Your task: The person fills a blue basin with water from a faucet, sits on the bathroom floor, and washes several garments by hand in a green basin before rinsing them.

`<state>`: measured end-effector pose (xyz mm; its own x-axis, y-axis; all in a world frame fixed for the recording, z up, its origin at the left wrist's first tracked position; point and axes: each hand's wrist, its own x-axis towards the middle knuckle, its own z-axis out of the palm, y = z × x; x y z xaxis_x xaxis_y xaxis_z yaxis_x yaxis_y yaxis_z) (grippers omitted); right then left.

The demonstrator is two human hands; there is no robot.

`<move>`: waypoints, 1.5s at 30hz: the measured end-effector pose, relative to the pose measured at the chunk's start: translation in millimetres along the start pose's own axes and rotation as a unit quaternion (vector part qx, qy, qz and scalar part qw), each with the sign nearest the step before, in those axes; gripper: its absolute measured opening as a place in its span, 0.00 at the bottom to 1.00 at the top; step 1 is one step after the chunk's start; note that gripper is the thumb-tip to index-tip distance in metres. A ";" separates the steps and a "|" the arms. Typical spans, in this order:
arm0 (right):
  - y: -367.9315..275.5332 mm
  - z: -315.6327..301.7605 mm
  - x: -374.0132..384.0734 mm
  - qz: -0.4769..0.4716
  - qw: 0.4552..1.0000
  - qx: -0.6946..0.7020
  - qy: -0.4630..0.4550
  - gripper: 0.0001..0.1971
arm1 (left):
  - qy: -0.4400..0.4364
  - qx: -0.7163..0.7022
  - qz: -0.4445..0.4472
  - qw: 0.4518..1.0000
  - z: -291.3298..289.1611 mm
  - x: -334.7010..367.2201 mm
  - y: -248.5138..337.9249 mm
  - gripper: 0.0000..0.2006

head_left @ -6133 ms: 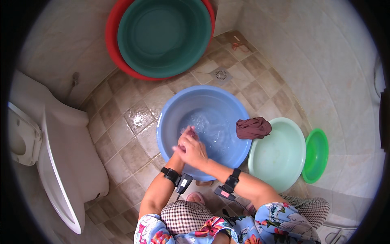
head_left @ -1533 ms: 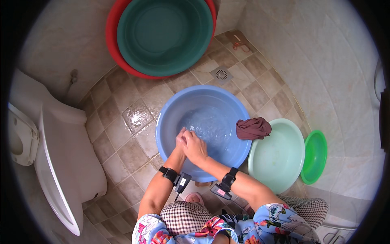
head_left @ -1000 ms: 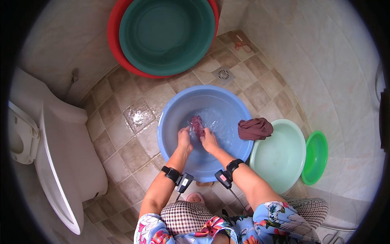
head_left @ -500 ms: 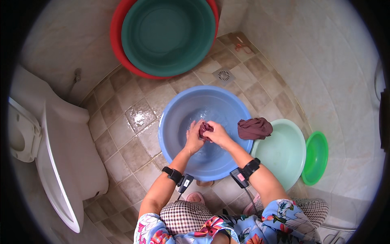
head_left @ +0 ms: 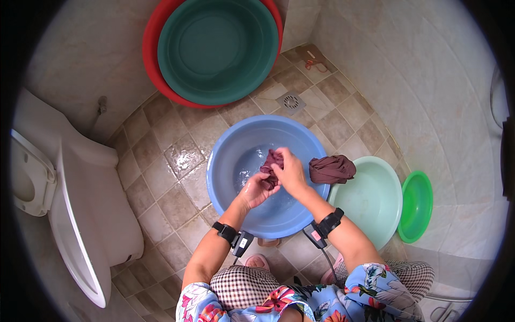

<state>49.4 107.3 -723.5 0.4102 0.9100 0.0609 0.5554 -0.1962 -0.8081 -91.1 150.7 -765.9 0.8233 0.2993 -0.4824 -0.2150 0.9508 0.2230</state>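
A small wet maroon cloth (head_left: pixel 272 160) is bunched between my two hands over the blue basin (head_left: pixel 219 201), which has water in it. My left hand (head_left: pixel 256 192) cups the cloth's lower end, palm up with the fingers curled. Higher up, my right hand (head_left: pixel 290 173) pinches the cloth from above. A second, larger maroon cloth (head_left: pixel 332 170) lies bunched over the basin's right rim, next to my right hand and apart from it.
Right of the blue basin stand a pale green basin (head_left: pixel 370 201) and a bright green one (head_left: pixel 417 206). A dark green basin (head_left: pixel 217 48) rests inside a red one (head_left: pixel 152 59) at the far wall. A toilet (head_left: pixel 94 198) is at left, a floor drain (head_left: pixel 291 102) beyond. The tiles are wet.
The small cloth has gone from a tight bundle to a longer, looser shape. My right hand has moved up and away with its end, while my left hand has turned palm up beneath.
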 end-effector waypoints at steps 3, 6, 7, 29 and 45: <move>-1.9 3.9 -25.2 -0.139 0.988 0.000 -0.073 0.19 | 0.002 -0.128 0.027 0.991 -1.8 -4.4 -0.3 0.13; -9.5 2.4 -51.3 -0.244 0.960 -0.089 -0.107 0.19 | 0.006 -0.087 0.055 0.995 -12.0 -6.1 0.1 0.12; -11.2 -1.8 -57.4 -0.255 0.952 -0.096 -0.137 0.20 | 0.037 -0.067 0.050 0.996 -14.3 -6.9 -0.6 0.11; 17.5 0.5 -33.0 0.018 0.940 -0.159 -0.302 0.07 | 0.099 0.848 0.191 0.484 17.7 -12.1 -17.9 0.23; 4.7 -30.2 -28.4 -0.384 0.898 -0.172 -0.129 0.17 | -0.015 0.093 -0.269 0.959 7.5 -19.4 4.5 0.09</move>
<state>62.2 69.5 -711.3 -0.3456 0.8712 0.3486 0.8120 0.4639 -0.3542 -104.1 148.6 -749.2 0.8043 -0.2351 -0.5458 0.3399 0.9353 0.0981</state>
